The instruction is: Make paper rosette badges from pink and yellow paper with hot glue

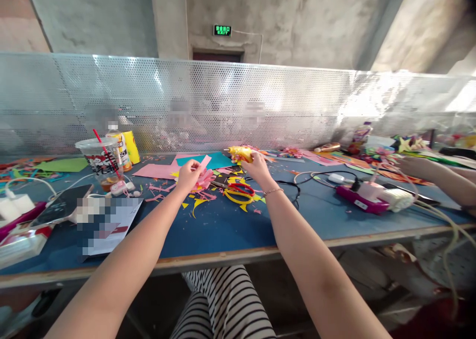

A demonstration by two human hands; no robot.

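Note:
Pinched in my left hand (188,174) is a narrow pink paper strip (205,162), its free end pointing up and to the right. My right hand (258,168) is wrapped round a yellow hot glue gun (240,153), whose nozzle points left. A pink paper flower (204,181) lies on the table just right of my left hand. Between my hands, scissors (238,194) with red and yellow handles rest on the table, blades toward the left. Teal paper (211,160) and pink paper (154,169) lie behind, with yellow and pink scraps around.
At left stand a plastic cup (99,155) with a red straw and a bottle (122,148). A phone (63,205) lies in front of them. At right, a magenta power strip (362,200) trails cables; another person's hand (412,168) is beyond. A perforated metal screen (223,101) backs the table.

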